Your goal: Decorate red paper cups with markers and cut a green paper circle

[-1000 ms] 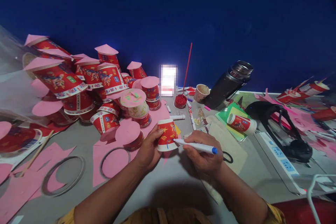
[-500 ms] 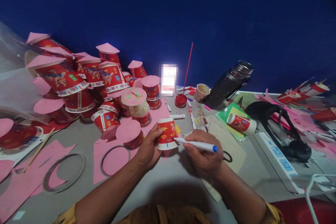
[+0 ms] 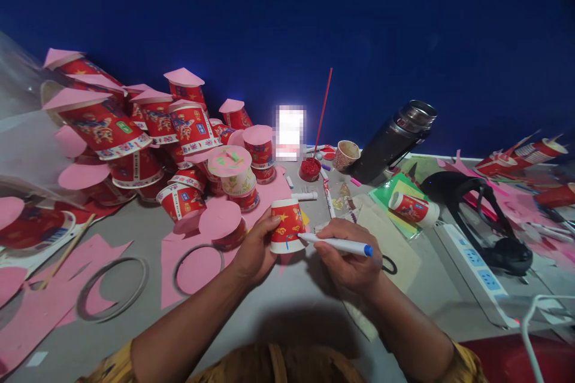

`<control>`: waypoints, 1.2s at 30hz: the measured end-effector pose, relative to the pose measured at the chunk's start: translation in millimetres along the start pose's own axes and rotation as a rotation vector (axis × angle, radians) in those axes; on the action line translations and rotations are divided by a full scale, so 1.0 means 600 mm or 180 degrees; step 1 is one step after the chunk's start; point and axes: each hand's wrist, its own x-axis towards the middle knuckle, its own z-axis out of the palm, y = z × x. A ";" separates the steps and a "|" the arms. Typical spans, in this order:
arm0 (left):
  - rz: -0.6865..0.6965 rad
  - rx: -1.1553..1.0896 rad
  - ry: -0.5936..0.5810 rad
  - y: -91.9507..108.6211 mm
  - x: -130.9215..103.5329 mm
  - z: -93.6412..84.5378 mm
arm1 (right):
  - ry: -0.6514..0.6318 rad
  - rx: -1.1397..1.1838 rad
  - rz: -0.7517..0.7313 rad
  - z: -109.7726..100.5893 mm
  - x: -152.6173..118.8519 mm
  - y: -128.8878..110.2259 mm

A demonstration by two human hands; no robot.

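My left hand (image 3: 257,249) grips a red and white paper cup (image 3: 286,224) by its left side, thumb in front. The cup is upside down, with its wide white rim at the bottom, and bears gold patterns. A short blue line shows near that rim. Between the fingers of my right hand (image 3: 349,257) is a white marker (image 3: 336,243) with a blue end, its tip at the cup's right side near the blue line. Beyond the cup lies a white pen or cap (image 3: 304,196) on the table.
Piled at left are several red cups with pink paper tops (image 3: 188,125). Grey rings (image 3: 112,290) lie on cut pink paper (image 3: 40,323). Behind stand a red pot (image 3: 309,170) with a stick and a black flask (image 3: 390,140). A power strip (image 3: 476,269) and black headgear (image 3: 489,221) are at right.
A curved blue stroke has been added beside the earlier blue line on the cup. The marker tip stays at the cup's right side. The view has shifted slightly.
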 end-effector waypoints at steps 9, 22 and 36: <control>-0.0029 -0.0061 -0.0028 0.001 0.001 -0.003 | -0.0045 -0.0016 -0.0014 0.000 0.000 0.000; -0.0010 -0.0078 -0.0045 0.000 0.005 -0.009 | -0.0105 0.0068 0.0038 -0.002 0.000 -0.005; 0.0000 -0.0068 0.0043 -0.003 0.006 -0.009 | -0.0249 0.0166 0.0128 -0.004 0.003 -0.004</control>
